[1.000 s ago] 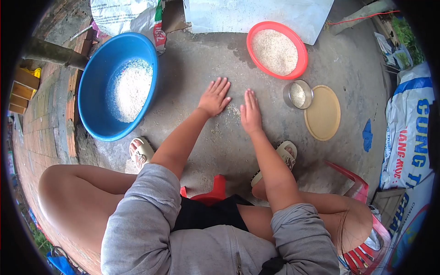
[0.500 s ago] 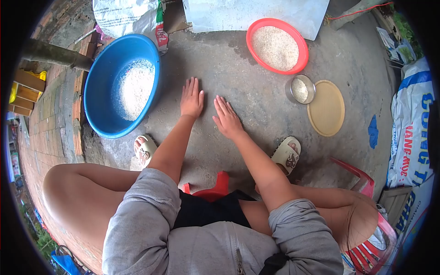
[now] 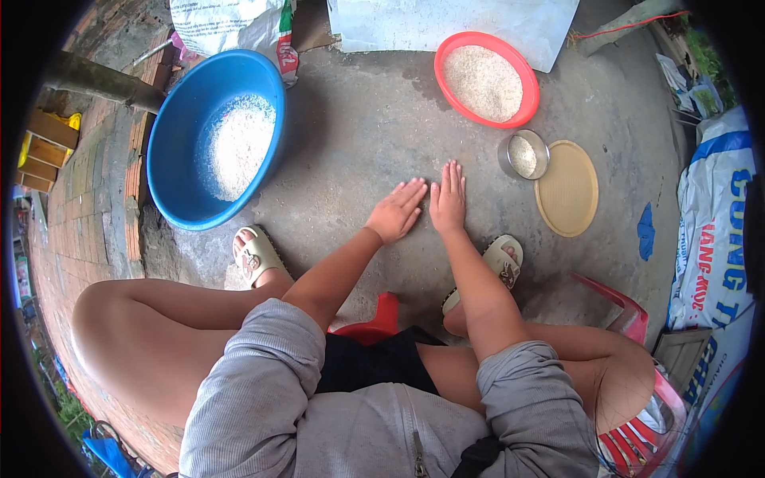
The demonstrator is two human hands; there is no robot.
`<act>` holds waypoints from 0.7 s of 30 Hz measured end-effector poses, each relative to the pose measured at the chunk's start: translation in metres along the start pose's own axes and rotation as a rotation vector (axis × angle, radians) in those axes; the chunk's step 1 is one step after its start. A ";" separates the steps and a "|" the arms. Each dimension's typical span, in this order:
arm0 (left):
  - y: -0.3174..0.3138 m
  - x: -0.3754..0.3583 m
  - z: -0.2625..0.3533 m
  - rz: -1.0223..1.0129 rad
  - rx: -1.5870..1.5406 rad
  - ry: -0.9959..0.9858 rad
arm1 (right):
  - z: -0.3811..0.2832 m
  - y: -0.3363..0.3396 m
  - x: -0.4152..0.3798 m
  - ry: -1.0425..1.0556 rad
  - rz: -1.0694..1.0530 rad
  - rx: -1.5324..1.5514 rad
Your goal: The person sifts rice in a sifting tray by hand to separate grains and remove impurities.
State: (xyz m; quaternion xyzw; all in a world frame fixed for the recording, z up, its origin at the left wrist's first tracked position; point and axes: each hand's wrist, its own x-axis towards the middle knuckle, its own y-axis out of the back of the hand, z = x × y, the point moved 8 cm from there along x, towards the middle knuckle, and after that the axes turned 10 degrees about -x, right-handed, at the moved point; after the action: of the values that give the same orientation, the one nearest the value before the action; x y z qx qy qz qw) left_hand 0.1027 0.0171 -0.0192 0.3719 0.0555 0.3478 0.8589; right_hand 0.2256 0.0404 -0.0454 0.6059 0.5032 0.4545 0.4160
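Note:
My left hand [image 3: 396,211] stretches over the concrete floor with its fingers extended and its back facing up, holding nothing. Close beside it, my right hand [image 3: 448,199] is also flat and unladen, fingers pointing away from me. Off to the left stands a large blue basin [image 3: 177,151] with white rice grains [image 3: 241,147] against its right side. Beyond my right hand is a red basin [image 3: 439,73] of rice [image 3: 483,84]. Next to it sit a round metal tin [image 3: 514,163] holding some grain and a flat tan round tray [image 3: 566,191].
A printed sack [image 3: 227,32] lies behind the blue basin, and a pale metal sheet [image 3: 454,20] is at the back. On the right are large printed sacks [image 3: 713,215] and a red plastic chair [image 3: 613,299]. A red stool [image 3: 374,323] is beneath me.
Both hands have swung to the right across the floor and come closer together. The basins, tin and tray stay in place; the view has shifted slightly.

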 end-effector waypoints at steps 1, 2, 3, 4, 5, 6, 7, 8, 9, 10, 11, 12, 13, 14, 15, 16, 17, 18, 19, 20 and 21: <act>0.022 -0.002 -0.017 0.167 0.050 0.107 | -0.011 -0.002 -0.002 0.064 -0.011 0.038; 0.045 -0.008 -0.035 0.330 0.101 0.214 | -0.022 -0.004 -0.006 0.125 -0.022 0.077; 0.064 -0.015 -0.050 0.415 0.157 0.270 | -0.035 0.000 -0.010 0.189 -0.038 0.080; 0.085 -0.023 -0.066 0.501 0.215 0.324 | -0.039 0.000 -0.013 0.191 -0.040 0.082; 0.099 -0.032 -0.082 0.534 0.262 0.373 | -0.047 -0.002 -0.016 0.243 -0.070 0.109; 0.110 -0.043 -0.096 0.568 0.311 0.423 | -0.056 -0.003 -0.020 0.297 -0.099 0.135; 0.116 -0.053 -0.101 0.573 0.315 0.424 | -0.064 -0.004 -0.024 0.341 -0.133 0.144; 0.121 -0.064 -0.110 0.569 0.321 0.491 | -0.070 -0.003 -0.027 0.346 -0.130 0.145; 0.120 -0.072 -0.117 0.562 0.325 0.556 | -0.081 -0.005 -0.034 0.409 -0.160 0.192; 0.116 -0.076 -0.117 0.564 0.326 0.556 | -0.092 -0.007 -0.041 0.471 -0.191 0.237; 0.112 -0.079 -0.114 0.575 0.377 0.522 | -0.100 -0.009 -0.046 0.477 -0.191 0.257; 0.109 -0.081 -0.109 0.586 0.426 0.489 | -0.106 -0.012 -0.048 0.476 -0.192 0.256; 0.105 -0.081 -0.109 0.609 0.424 0.510 | -0.111 -0.014 -0.050 0.461 -0.179 0.281; 0.101 -0.080 -0.109 0.612 0.422 0.512 | -0.112 -0.014 -0.050 0.448 -0.165 0.306; 0.101 -0.079 -0.108 0.624 0.432 0.545 | -0.114 -0.009 -0.050 0.451 -0.177 0.359; 0.101 -0.079 -0.108 0.635 0.443 0.580 | -0.114 -0.004 -0.049 0.455 -0.179 0.360; 0.101 -0.078 -0.108 0.631 0.427 0.605 | -0.107 0.005 -0.047 0.431 -0.149 0.299; 0.102 -0.081 -0.107 0.634 0.425 0.608 | -0.098 0.010 -0.045 0.408 -0.117 0.237; 0.101 -0.080 -0.105 0.625 0.430 0.603 | -0.087 0.018 -0.044 0.361 -0.024 0.162; 0.101 -0.078 -0.104 0.618 0.433 0.597 | -0.082 0.021 -0.044 0.366 -0.023 0.156; 0.100 -0.078 -0.104 0.623 0.428 0.595 | -0.073 0.021 -0.046 0.327 -0.041 0.138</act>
State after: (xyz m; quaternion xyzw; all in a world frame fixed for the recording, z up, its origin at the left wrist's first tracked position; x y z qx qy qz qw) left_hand -0.0490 0.0780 -0.0389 0.4236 0.2553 0.6607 0.5646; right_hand 0.1555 -0.0048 -0.0140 0.5408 0.6063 0.5028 0.2951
